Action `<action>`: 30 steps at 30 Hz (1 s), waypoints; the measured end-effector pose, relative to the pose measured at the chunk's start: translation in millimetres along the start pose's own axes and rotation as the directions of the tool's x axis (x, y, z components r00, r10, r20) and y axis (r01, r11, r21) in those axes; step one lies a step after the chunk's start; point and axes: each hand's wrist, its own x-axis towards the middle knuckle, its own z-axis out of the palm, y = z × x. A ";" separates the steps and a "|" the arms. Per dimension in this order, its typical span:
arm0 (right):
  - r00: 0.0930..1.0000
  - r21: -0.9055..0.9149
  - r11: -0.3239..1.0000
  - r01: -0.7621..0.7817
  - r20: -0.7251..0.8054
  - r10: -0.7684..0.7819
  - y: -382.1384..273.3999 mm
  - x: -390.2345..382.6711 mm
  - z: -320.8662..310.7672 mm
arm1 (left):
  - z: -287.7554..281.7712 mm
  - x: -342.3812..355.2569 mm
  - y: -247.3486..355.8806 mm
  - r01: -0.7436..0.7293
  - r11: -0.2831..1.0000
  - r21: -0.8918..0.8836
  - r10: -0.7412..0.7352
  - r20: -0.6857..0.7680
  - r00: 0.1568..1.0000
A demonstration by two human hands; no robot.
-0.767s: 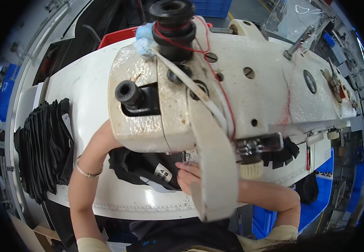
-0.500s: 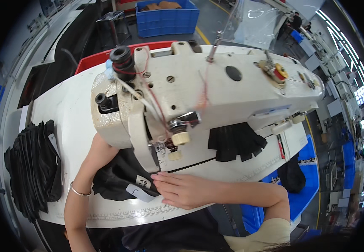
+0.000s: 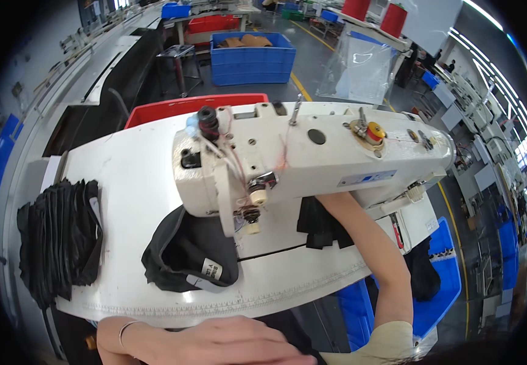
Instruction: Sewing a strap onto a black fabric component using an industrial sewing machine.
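My left hand [image 3: 236,342] is at the lower edge, in front of the white sewing table [image 3: 129,158]. Its fingers point right, loosely stretched, with no object visible in them. My right forearm [image 3: 376,243] reaches beneath the arm of the white sewing machine [image 3: 312,152], beside several black fabric strips [image 3: 317,225]. The machine hides the right hand's fingers, so its grip does not show. A black fabric piece [image 3: 175,255] with a pale label [image 3: 212,269] and a white tag lies untouched under the needle end, its opening folded up.
A stack of black fabric pieces [image 3: 59,240] sits at the table's left. Red-handled snips [image 3: 396,231] rest at the right, above a blue bin [image 3: 449,274]. Behind the table are a red bin [image 3: 196,104] and a blue crate [image 3: 252,64].
My left hand has come off the black piece and back to the lower edge. My right hand has left the piece's edge and gone under the machine arm. The view has tilted up.
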 end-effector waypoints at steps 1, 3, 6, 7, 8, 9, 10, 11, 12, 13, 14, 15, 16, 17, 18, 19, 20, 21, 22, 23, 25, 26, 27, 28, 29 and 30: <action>1.000 0.044 0.999 -0.014 0.012 0.013 -6.2 -0.7 2.0 | 0.5 -2.4 1.5 0.017 1.000 0.002 -0.017 -0.007 1.000; 0.998 0.128 0.991 -0.046 0.039 0.042 -17.2 -3.2 4.5 | 2.2 -6.1 4.3 0.032 0.998 0.052 -0.032 -0.017 0.999; 0.992 0.228 0.967 -0.113 0.076 0.098 -26.2 -7.2 9.5 | 3.1 -7.9 1.9 0.034 0.991 0.128 -0.033 -0.008 0.999; 0.989 0.252 0.958 -0.137 0.089 0.118 -26.1 -9.0 10.5 | 3.6 -7.5 -0.8 0.025 0.988 0.152 -0.026 -0.001 1.000; 0.985 0.274 0.948 -0.162 0.101 0.139 -24.8 -10.8 11.1 | 4.4 -6.3 -3.6 0.015 0.984 0.175 -0.017 0.007 1.000; 0.981 0.294 0.937 -0.186 0.113 0.159 -22.6 -12.4 11.4 | 5.4 -4.5 -6.7 0.003 0.980 0.198 -0.006 0.016 1.000; 0.975 0.301 0.930 -0.212 0.131 0.180 -16.4 -17.3 7.7 | 7.9 -2.3 -10.7 -0.020 0.977 0.210 0.014 0.026 1.000; 0.969 0.306 0.922 -0.237 0.149 0.200 -9.3 -21.9 3.6 | 10.6 0.4 -15.1 -0.044 0.974 0.222 0.037 0.035 0.999; 0.962 0.308 0.915 -0.261 0.166 0.218 -1.3 -26.2 -1.1 | 13.5 3.6 -19.9 -0.070 0.970 0.232 0.062 0.043 0.997; 0.955 0.318 0.905 -0.283 0.180 0.235 4.0 -29.5 -4.2 | 16.6 5.6 -24.5 -0.091 0.964 0.248 0.081 0.050 0.995; 0.949 0.329 0.895 -0.301 0.197 0.247 8.5 -31.9 -5.8 | 25.9 15.0 -42.8 0.089 0.978 0.189 -0.114 0.128 0.985; 0.943 0.339 0.886 -0.316 0.212 0.255 14.5 -33.5 -7.2 | 41.4 28.2 -71.9 0.270 0.952 0.145 -0.296 0.213 0.931; 0.940 0.352 0.877 -0.327 0.222 0.261 21.0 -33.0 -9.2 | 57.2 33.4 -102.8 0.237 0.933 0.270 -0.286 0.156 0.945; 0.937 0.365 0.869 -0.335 0.231 0.264 26.5 -31.0 -11.4 | 72.6 38.3 -136.4 0.210 0.895 0.393 -0.268 0.097 0.959; 0.933 0.375 0.862 -0.342 0.242 0.265 32.9 -29.6 -14.1 | 89.7 48.5 -173.1 0.283 0.887 0.365 -0.299 -0.013 0.954; 0.933 0.422 0.838 -0.345 0.248 0.259 29.7 -25.1 -5.6 | 96.7 56.1 -207.3 0.382 0.857 0.347 -0.357 -0.134 0.924; 0.925 0.400 0.842 -0.361 0.269 0.268 43.9 -28.1 -18.5 | 103.3 81.0 -231.2 0.448 0.814 0.369 -0.446 -0.098 0.890; 0.926 0.435 0.826 -0.360 0.275 0.258 45.7 -24.9 -14.7 | 98.3 92.5 -248.2 0.547 0.724 0.420 -0.564 -0.097 0.820; 0.929 0.430 0.833 -0.349 0.277 0.247 50.2 -30.1 -21.0 | 98.2 99.7 -252.7 0.547 0.730 0.410 -0.558 -0.106 0.823; 0.926 0.260 0.924 -0.280 0.328 0.188 43.8 -30.4 -36.7 | 87.9 100.7 -250.0 0.551 0.732 0.400 -0.557 -0.114 0.823; 0.672 -0.040 0.972 -0.230 0.716 0.189 27.3 -12.6 -106.5 | 81.8 105.0 -258.7 0.557 0.753 0.350 -0.560 -0.104 0.822; 0.809 0.133 0.942 -0.307 0.558 0.185 22.7 -9.9 -149.2 | 76.7 106.2 -259.3 0.561 0.758 0.333 -0.561 -0.106 0.821; 0.776 0.262 0.859 -0.441 0.591 0.218 24.7 -12.1 -183.4 | 75.1 107.8 -261.5 0.564 0.764 0.313 -0.564 -0.100 0.820; 0.753 0.430 0.690 -0.582 0.604 0.259 33.5 -20.4 -208.3 | 78.1 110.5 -262.0 0.560 0.777 0.288 -0.563 -0.082 0.823; 0.736 0.583 0.465 -0.666 0.617 0.279 41.0 -26.3 -229.3 | 74.5 106.9 -255.3 0.565 0.778 0.273 -0.567 -0.082 0.820; 0.578 0.564 0.136 -0.815 0.773 0.262 49.8 -34.3 -251.7 | 75.9 107.3 -250.1 0.556 0.793 0.248 -0.559 -0.066 0.827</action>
